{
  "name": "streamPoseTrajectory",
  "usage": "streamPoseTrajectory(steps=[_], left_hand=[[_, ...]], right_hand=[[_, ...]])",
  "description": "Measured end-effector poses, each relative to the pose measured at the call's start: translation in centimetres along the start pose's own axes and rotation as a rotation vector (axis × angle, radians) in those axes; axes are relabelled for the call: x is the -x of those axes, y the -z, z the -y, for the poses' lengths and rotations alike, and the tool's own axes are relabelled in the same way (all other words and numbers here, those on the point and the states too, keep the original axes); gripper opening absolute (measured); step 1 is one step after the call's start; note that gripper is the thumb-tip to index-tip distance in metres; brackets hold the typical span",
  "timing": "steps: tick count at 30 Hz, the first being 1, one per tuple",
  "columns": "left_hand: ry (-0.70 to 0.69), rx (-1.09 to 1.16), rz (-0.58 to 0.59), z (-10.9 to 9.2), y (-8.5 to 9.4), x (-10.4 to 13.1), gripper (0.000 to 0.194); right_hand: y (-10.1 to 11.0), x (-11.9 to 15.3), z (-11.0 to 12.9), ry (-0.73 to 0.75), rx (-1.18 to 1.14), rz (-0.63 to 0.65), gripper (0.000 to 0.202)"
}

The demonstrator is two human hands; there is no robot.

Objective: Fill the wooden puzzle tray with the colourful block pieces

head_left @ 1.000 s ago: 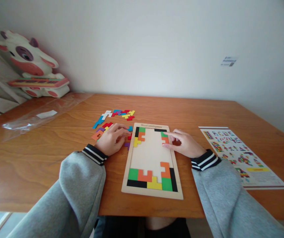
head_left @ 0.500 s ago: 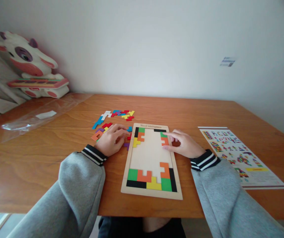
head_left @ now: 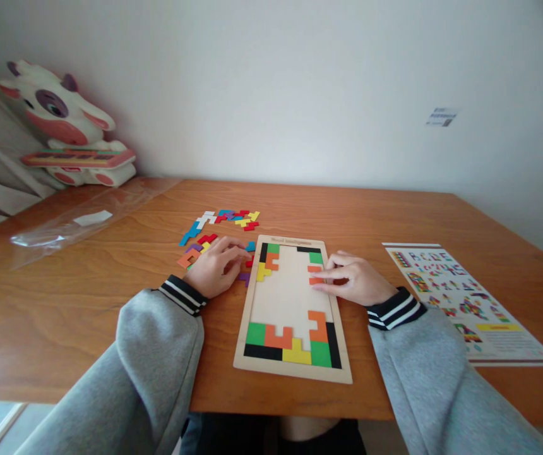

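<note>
The fingers of my right hand are slightly spread at an orange piece on the board's upper right (whether they pinch it, I can't tell). My left hand rests loosely curled, thumb and forefinger apart, beside loose pieces on the surface.

Bare floor ran down the middle of a wooden tray, hemmed in by colored blocks at both ends. The right hand obstructed its right side; loose pieces and the left hand crowded the left. Open tabletop lay beyond.
</note>
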State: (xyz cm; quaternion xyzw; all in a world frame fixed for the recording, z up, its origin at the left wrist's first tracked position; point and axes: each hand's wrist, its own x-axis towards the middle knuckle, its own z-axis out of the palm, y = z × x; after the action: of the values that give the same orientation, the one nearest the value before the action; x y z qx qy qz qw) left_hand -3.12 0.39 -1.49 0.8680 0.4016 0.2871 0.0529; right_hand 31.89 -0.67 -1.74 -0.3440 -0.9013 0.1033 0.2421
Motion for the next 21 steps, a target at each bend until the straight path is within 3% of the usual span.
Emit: streamPoseTrajectory(steps=[8,21], left_hand=[[-0.015,0.006,0.002,0.1,0.0,0.0,0.025],[0.002,0.0,-0.001,0.2,-0.2,0.1,0.023]], right_hand=[[-1.0,-0.6,1.6,0.018,-0.091,-0.002,0.02],[-1.0,-0.9,2.2,0.028,-0.12,0.009,0.016]])
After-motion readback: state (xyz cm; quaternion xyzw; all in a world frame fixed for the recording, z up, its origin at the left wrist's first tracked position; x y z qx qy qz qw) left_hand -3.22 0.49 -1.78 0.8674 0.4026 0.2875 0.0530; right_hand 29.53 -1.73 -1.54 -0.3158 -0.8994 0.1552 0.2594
